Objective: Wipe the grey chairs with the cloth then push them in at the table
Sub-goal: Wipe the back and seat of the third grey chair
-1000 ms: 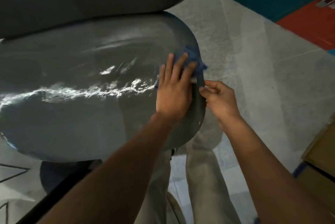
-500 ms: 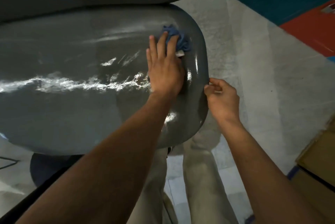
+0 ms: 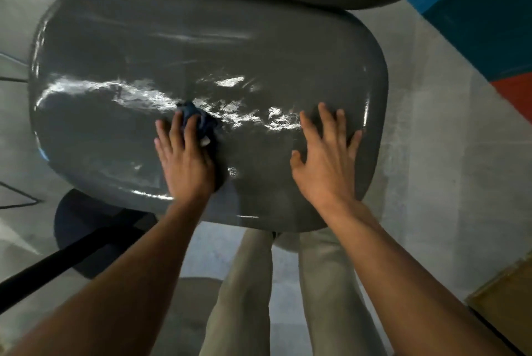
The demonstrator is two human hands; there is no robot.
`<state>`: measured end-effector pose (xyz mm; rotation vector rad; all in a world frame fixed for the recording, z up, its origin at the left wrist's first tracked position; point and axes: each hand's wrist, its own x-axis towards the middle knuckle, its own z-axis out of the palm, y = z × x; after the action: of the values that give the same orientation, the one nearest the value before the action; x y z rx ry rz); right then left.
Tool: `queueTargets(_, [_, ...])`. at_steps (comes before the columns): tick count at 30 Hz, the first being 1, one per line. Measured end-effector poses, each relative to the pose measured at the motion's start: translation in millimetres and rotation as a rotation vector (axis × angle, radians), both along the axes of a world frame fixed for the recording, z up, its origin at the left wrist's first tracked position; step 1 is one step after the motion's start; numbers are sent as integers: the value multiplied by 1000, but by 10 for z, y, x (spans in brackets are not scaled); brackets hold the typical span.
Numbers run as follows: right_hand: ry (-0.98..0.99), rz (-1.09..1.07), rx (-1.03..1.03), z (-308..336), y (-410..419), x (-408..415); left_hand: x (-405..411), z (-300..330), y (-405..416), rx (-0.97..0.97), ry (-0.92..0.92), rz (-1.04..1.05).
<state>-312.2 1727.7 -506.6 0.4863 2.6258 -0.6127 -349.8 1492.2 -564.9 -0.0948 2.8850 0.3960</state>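
Pale concrete floor (image 3: 426, 154) surrounds the grey chair seat (image 3: 201, 53); blue and red wall panels (image 3: 489, 24) beyond its right side. Seat glossy, streaked with glare. Right hand (image 3: 325, 160) flat on the seat's right part, fingers spread, holding nothing. Left hand (image 3: 184, 160) presses the blue cloth (image 3: 198, 119) mid-seat, fingers straight.

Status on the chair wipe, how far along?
Done: the glossy grey chair seat shows wet streaks across its middle. In hand: left hand presses the crumpled blue cloth there; right hand lies flat beside it. Left: pushing in; no table visible.
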Motion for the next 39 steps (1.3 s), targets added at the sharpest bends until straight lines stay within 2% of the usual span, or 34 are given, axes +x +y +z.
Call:
queueTargets(2, [2, 4, 23, -41, -18, 18, -159, -46, 364, 54, 61, 21])
queueTargets(6, [-16, 34, 69, -74, -1, 55, 311, -36, 1064, 190, 110, -282])
queueTargets(8, [-34, 64, 77, -61, 9, 53, 734, 31, 1078, 200, 47, -358])
queueTargets(10, [-57, 86, 96, -60, 16, 55, 1042, 43, 740, 131, 0, -395])
queueTargets(12, [-47, 92, 113, -71, 19, 63, 1196, 47, 183, 45, -22, -361])
queueTargets(16, [-37, 77, 125, -90, -21, 61, 909, 117, -870, -72, -65, 27])
queueTargets(18, [-33, 74, 137, -103, -50, 61, 596, 110, -1064, -76, -45, 147])
queueTargets(21, [-49, 82, 154, -106, -91, 53, 172, 31, -814, -42, 24, 237])
queueTargets(24, [-69, 107, 164, -92, -106, 33, 102, -28, -175, 46, 55, 185])
queueTargets(28, [-99, 138, 167, -76, -77, 33, 663, 12, 599, 153, 28, -151])
queueTargets(30, [-116, 147, 159, -59, -55, 25, 980, 97, 662, 135, -40, -307])
queueTargets(33, [-127, 143, 144, -47, -24, 19, 1158, 122, 250, 54, -64, -415])
queueTargets(36, [-112, 139, 132, -55, -16, 30, 966, 121, -297, 15, -71, -331])
queueTargets(39, [-113, 133, 134, -62, -31, 37, 534, 96, -395, -12, -52, -38])
